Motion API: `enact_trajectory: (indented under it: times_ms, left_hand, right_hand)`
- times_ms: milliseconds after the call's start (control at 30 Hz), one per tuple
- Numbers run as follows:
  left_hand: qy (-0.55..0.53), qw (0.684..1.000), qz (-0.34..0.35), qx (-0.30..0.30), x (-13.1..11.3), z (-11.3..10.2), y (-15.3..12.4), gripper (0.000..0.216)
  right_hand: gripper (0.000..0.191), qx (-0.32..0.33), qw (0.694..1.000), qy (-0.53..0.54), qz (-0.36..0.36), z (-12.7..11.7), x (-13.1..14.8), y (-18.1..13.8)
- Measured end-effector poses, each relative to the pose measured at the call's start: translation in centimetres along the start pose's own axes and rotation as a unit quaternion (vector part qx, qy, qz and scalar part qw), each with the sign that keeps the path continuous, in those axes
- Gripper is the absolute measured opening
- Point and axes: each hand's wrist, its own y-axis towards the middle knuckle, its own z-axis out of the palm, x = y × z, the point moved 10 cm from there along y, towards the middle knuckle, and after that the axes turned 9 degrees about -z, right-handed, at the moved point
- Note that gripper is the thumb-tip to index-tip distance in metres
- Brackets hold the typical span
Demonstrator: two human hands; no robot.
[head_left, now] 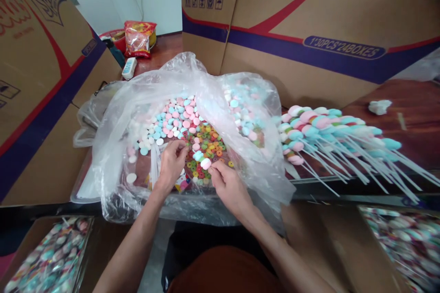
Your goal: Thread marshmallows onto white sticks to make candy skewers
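A short row of candies [205, 163] sits between the left hand [171, 161] and the right hand [228, 185], its long axis slanting away and leftward from the right fingers, which pinch its near end. The left fingers bend together just beside it; whether they grip anything, I cannot tell. Loose ring candies [210, 147] lie beyond.

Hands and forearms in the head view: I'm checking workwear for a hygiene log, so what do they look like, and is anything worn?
The left hand and right hand are ungloved, with no ring or watch that I can make out. The left forearm and right forearm show no sleeves or markings. A rust-brown garment shows between them.
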Motion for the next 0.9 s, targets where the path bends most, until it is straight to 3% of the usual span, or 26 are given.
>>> enact_trajectory:
  times_ms: [133, 333, 433, 500, 600, 733, 900]
  left_hand:
    - [0.019, 1.0, 0.003, 0.003, -0.1, 0.0, 0.4, 0.008]
    - [0.158, 0.979, 0.127, 0.026, -2.8, 1.2, -0.7, 0.017]
    - [0.154, 0.977, 0.141, 0.034, -3.0, 1.3, -1.2, 0.015]
    - [0.101, 0.99, 0.094, 0.033, -2.1, 0.9, -1.0, 0.01]
    - [-0.074, 0.996, -0.036, 0.039, 0.2, 0.2, -0.5, 0.006]
    - [-0.302, 0.933, -0.175, 0.081, 1.8, 0.8, -0.9, 0.027]
    - [-0.377, 0.893, -0.218, 0.117, 1.7, 1.4, -1.4, 0.032]
  right_hand:
    - [0.022, 0.012, 0.996, -0.082, -0.022, 0.4, 0.7, 0.3]
    - [0.024, 0.004, 0.996, -0.087, -0.032, 0.1, 0.8, 0.4]
    - [0.025, 0.001, 0.997, -0.075, -0.025, -0.4, 0.6, 0.2]
    - [0.024, 0.0, 0.997, -0.07, -0.021, -0.5, 0.5, 0.2]
    - [0.024, 0.003, 0.998, -0.06, -0.022, -0.4, 0.8, 0.2]
    - [0.023, 0.001, 0.999, -0.026, -0.022, -0.2, 1.3, 0.2]
    - [0.026, -0.004, 0.999, 0.0, -0.035, -0.2, 1.9, 0.4]
